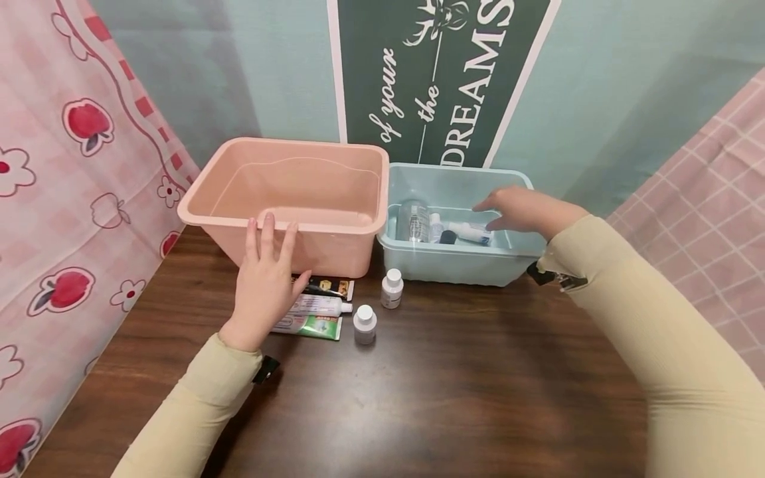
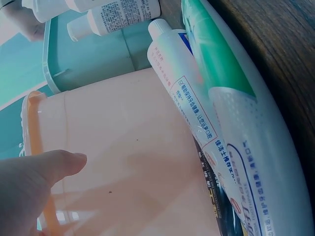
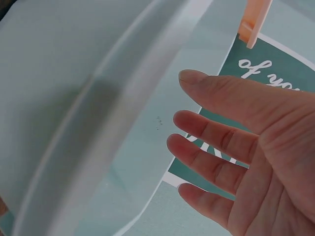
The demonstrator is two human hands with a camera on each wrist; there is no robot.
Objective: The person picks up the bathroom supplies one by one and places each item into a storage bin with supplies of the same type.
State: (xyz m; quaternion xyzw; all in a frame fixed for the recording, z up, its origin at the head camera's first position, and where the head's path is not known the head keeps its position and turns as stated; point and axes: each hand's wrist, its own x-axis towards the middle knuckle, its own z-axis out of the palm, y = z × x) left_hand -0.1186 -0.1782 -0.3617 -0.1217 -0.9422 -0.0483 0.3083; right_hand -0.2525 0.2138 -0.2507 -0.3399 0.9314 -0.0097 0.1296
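Note:
My left hand [image 1: 263,289] rests its straight fingers on the front rim of the pink bin [image 1: 335,249], thumb spread to the side. Below that hand lie a green-and-white tube [image 1: 323,327], a white toothpaste tube [image 1: 319,306] and a black package [image 1: 340,288], side by side against the bin. Over the right part of the blue bin [image 1: 454,262] hovers my right hand [image 1: 526,209], fingers loosely bent and nothing between them. Inside the blue bin are a clear bottle [image 1: 414,221], a white tube [image 1: 469,232], a small white item [image 1: 436,228] and a dark cap [image 1: 447,237].
Two white bottles, one nearer [image 1: 364,325] and one farther [image 1: 392,289], stand upright on the dark wooden table [image 1: 454,392] in front of the bins. A blue cloth with a dark green printed panel [image 1: 442,79] hangs behind. Pink patterned cloths hang at both sides.

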